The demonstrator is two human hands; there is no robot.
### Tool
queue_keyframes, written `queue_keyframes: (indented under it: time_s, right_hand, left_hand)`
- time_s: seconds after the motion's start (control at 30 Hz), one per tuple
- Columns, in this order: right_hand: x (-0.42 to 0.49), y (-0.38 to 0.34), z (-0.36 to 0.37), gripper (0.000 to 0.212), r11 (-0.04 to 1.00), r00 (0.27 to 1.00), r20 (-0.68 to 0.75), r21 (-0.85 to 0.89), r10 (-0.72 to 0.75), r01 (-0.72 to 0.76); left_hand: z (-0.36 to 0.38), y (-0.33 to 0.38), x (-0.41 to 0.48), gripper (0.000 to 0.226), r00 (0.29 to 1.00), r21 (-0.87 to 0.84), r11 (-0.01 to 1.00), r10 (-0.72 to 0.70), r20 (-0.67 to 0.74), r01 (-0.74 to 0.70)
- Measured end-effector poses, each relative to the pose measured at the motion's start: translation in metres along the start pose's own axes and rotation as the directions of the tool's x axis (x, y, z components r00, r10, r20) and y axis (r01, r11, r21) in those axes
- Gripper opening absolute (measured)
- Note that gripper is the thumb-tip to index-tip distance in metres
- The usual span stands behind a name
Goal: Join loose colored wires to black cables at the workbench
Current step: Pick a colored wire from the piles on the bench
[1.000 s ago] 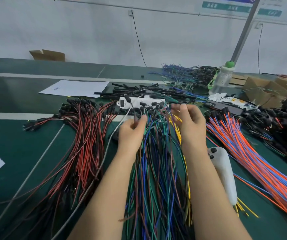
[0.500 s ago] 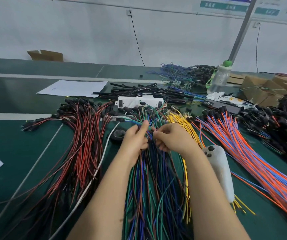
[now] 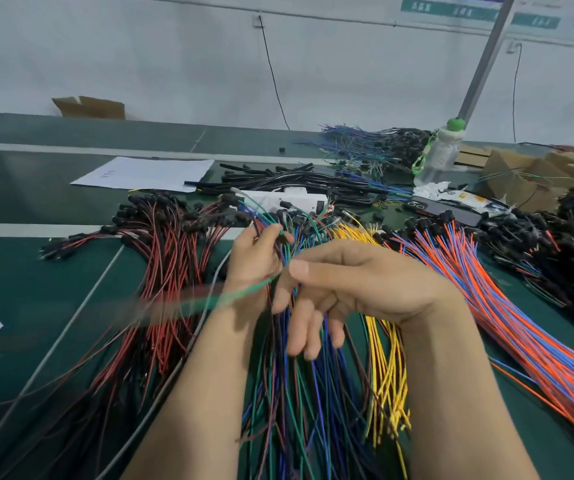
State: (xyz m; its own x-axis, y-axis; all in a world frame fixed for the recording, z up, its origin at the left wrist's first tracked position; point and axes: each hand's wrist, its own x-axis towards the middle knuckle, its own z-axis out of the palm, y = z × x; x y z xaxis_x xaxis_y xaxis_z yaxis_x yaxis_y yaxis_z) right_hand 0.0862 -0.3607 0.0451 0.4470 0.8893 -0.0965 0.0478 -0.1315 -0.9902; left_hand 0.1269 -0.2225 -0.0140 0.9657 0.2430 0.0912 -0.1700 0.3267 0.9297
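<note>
The step in hand is judged to be the singling-out of one wire for joining. A small bunch of wires, green and blue with a black plug, is held in the grip of the left hand, whose fingers are curled round it. A green wire, blurred and stretched toward 9 o'clock, appears to be pinched between the thumb and forefinger of the right hand. The other fingers of that hand hang loose over the mixed bundle, which is spread on the surface toward 6 o'clock.

The black cables are heaped at 12 o'clock, apart from both hands, beyond a white power strip.

For the next move, the green wire would need to be drawn clear of its neighbours without dragging them. Its end would then be brought to a black cable, which calls for a fine, steady pinch.

Cardboard boxes are seen at 2 o'clock, and their contents cannot be made out. An open box stands at 10 o'clock by the wall, its inside hidden. Whether anything is held in the bottle at 1 o'clock cannot be told.
</note>
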Motion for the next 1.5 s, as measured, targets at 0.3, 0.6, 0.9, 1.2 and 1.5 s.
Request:
queue_keyframes:
  time_s: [0.3,0.6,0.9,1.2,1.5]
  right_hand:
    - [0.041,0.080,-0.027,0.024,0.992,0.367,-0.930,-0.056,-0.009,-0.116]
    - [0.041,0.099,-0.032,0.010,0.987,0.430,-0.903,0.058,-0.012,0.149]
    - [0.042,0.100,-0.031,0.014,0.963,0.385,-0.921,0.056,-0.053,0.265]
    - [0.048,0.108,-0.033,0.007,0.993,0.262,-0.960,-0.076,-0.099,0.095]
    - [0.046,0.099,-0.029,0.016,0.970,0.375,-0.927,0.113,0.024,0.215]
  left_hand:
    - [-0.013,-0.042,-0.001,0.016,0.968,0.491,0.870,-0.082,0.237,-0.047]
    - [-0.013,-0.046,0.002,0.020,0.956,0.654,0.731,-0.009,0.292,-0.193]
    - [-0.014,-0.039,0.000,0.016,0.938,0.622,0.763,-0.064,0.341,-0.174]
    - [-0.014,-0.046,0.000,0.021,0.960,0.613,0.776,-0.034,0.277,-0.149]
    - [-0.013,-0.047,0.001,0.021,0.957,0.585,0.797,-0.029,0.287,-0.151]
